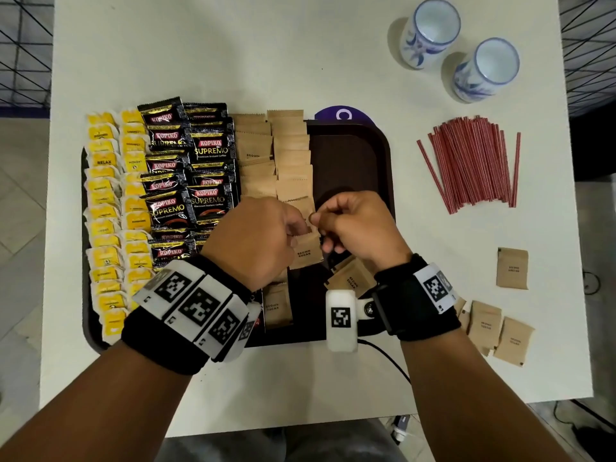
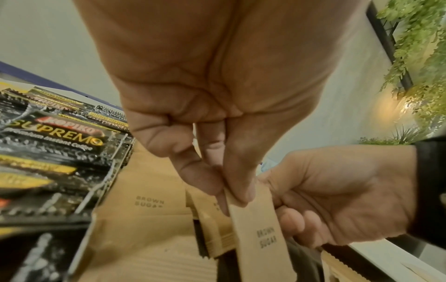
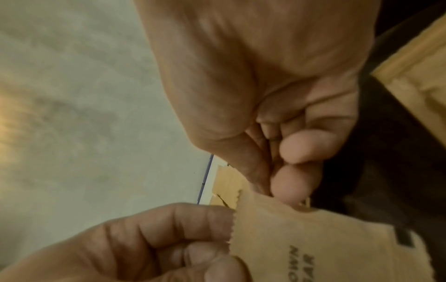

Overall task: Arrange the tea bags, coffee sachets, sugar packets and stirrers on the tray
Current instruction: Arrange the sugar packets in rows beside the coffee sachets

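Sugar packet point(image 1: 308, 251): over the tray point(image 1: 383, 161), at the near end of the sugar row | grip: left hand point(image 1: 256, 241) and right hand point(image 1: 356, 225) both pinch its top edge | handling: seems light, thin, soft paper; best to hold the sealed edge, gently | stirrers point(image 1: 473, 165): on table, not placed yet

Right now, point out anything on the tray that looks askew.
A brown sugar packet lies tilted on the tray's dark floor near the right wrist, out of line with the neat sugar columns. Nothing looks spilled or torn.
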A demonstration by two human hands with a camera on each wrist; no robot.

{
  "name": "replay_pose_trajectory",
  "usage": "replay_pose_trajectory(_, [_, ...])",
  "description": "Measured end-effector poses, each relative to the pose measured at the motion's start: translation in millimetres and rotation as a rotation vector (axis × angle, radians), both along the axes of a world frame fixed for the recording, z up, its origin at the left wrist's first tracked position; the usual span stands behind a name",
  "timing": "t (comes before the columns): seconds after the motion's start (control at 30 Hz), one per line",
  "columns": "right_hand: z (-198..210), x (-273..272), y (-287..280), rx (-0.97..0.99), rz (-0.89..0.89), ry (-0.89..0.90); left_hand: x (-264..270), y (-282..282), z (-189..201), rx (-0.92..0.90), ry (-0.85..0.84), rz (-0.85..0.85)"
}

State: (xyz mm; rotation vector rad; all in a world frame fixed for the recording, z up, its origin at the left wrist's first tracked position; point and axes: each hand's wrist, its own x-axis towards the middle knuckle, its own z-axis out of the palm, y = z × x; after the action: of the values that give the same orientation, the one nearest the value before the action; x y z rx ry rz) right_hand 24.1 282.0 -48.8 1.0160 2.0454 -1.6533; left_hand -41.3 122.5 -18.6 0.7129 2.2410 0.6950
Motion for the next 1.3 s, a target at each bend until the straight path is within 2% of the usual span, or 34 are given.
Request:
replay_pose_trajectory(0.13, [4,0,2,0.004,-0.070,0.033,3,9,-2,0.013,0.067,0.055])
replay_pose_trajectory(0.23, [12,18,9,0.214,-0.078,0.048,3,13,-5,0.029,0.129,0.078])
replay_pose_trajectory(0.37, [26,65,16,0.494,0.076,-0.068,2,17,-9,0.025,0.191,0.108])
replay_pose_trajectory(0.53, [19,103,-1,0.669,0.278,-0.100,-3,16,-13,0.009,0.225,0.100])
replay_pose_trajectory(0.63, [7,111,-9,0.742,0.313,-0.075,-1,21,-16,-0.014,0.267,0.085])
replay_pose_trajectory(0.93, [0,116,-12,0.727,0.244,-0.009,7,27,-20,-0.037,0.355,0.069])
replay_pose_trajectory(1.07, [3,115,-7,0.722,0.269,-0.036,17,25,-12,0.073,0.293,0.017])
replay_pose_trajectory(1.17, [7,114,-5,0.705,0.288,-0.020,31,22,-9,0.117,0.177,-0.009])
replay_pose_trajectory(1.23, [14,114,0,0.603,0.208,0.005,40,20,-9,0.154,0.102,-0.010])
replay_pose_trajectory(1.3, [23,110,8,0.379,0.025,0.020,45,20,-8,0.180,0.004,-0.007])
